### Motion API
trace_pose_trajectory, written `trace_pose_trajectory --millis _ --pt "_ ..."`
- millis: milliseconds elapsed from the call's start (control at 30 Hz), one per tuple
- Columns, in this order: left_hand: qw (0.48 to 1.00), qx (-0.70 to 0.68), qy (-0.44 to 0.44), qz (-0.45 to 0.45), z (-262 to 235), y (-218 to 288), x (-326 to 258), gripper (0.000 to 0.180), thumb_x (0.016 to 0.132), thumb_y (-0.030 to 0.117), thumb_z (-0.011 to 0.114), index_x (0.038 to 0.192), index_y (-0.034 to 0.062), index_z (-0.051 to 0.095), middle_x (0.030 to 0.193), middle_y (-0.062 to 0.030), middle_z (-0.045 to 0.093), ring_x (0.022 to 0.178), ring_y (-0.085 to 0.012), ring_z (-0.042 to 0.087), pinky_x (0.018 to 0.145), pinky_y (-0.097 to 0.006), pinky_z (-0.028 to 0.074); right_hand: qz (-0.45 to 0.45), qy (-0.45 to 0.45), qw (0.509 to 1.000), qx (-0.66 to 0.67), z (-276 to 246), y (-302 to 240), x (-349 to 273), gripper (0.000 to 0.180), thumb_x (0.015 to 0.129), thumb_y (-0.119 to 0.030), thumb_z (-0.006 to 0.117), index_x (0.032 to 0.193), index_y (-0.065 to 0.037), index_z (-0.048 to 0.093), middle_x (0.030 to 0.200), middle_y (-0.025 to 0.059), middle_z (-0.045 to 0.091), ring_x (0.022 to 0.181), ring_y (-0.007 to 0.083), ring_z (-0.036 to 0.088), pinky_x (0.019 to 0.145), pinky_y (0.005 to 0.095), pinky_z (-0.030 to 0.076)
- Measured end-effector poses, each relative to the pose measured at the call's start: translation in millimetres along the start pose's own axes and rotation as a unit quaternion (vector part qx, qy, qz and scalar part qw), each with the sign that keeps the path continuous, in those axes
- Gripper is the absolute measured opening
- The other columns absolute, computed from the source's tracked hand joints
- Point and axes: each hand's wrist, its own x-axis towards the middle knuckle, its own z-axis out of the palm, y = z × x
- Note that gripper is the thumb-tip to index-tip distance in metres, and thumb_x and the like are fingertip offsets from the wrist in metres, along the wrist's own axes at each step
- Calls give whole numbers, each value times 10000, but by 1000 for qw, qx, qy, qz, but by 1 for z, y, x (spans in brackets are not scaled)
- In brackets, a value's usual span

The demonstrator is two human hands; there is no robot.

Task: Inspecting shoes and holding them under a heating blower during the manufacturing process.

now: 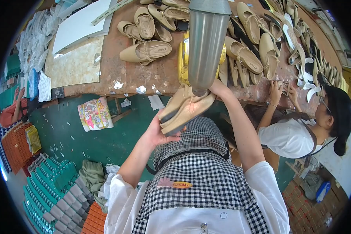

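Observation:
Between my two hands are beige slip-on shoes (pixel 197 109), which look like a pair pressed together, tilted over my lap. My left hand (pixel 160 132) wraps the near left end, thumb on the side and fingers beneath. At the far right end my right hand (pixel 219 89) grips them, its fingers partly hidden by the metal tube. That thick grey metal tube (pixel 207 46) points down with its mouth right over the shoes. An orange glow shows on the shoe surface below it. I cannot tell whether tube and shoe touch.
A worn brown table (pixel 144 80) bears many beige shoes (pixel 146 52), a yellow machine part (pixel 183 58) behind the tube, and white sheets (pixel 82 25) at left. A co-worker (pixel 296 132) sits at right, handling something small. Stacked green and grey pieces (pixel 50 187) stand on the floor at lower left.

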Motion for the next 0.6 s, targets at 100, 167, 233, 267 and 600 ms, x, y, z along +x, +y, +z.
trace_pose_trajectory --millis 100,167,233,267,600 --pt "992 97 31 76 1 -4 -13 719 836 639 335 1300 91 375 1193 -201 499 954 -357 576 772 -522 493 -64 -11 986 155 5 -25 -39 543 904 -413 406 1209 33 466 1113 127 562 1012 197 540 844 270 435" --pt "994 67 71 48 -25 -3 -8 738 810 674 337 1312 135 374 1200 -161 512 1008 -342 559 765 -558 477 -83 -32 968 236 9 -13 -54 490 915 -349 424 1240 17 438 1165 104 531 1067 178 496 900 271 385" --pt "980 154 91 84 -22 -16 -9 688 845 609 360 1319 111 360 1232 -142 492 1061 -309 535 838 -514 465 -98 -46 942 317 16 1 -63 450 925 -285 443 1271 1 410 1216 82 499 1122 159 451 956 271 336" --pt "979 160 102 70 -17 -20 -12 637 875 550 365 1325 100 346 1246 -130 481 1082 -270 525 868 -458 462 -132 -22 931 338 22 9 -65 432 927 -271 444 1263 -1 419 1210 77 503 1113 157 459 961 278 333" --pt "906 263 146 299 -30 -13 -19 532 901 295 498 1314 17 314 1246 -111 464 1112 -179 490 907 -312 434 -138 183 844 485 -27 37 -107 409 936 -318 409 1201 -14 475 1079 111 578 983 196 562 870 319 449"
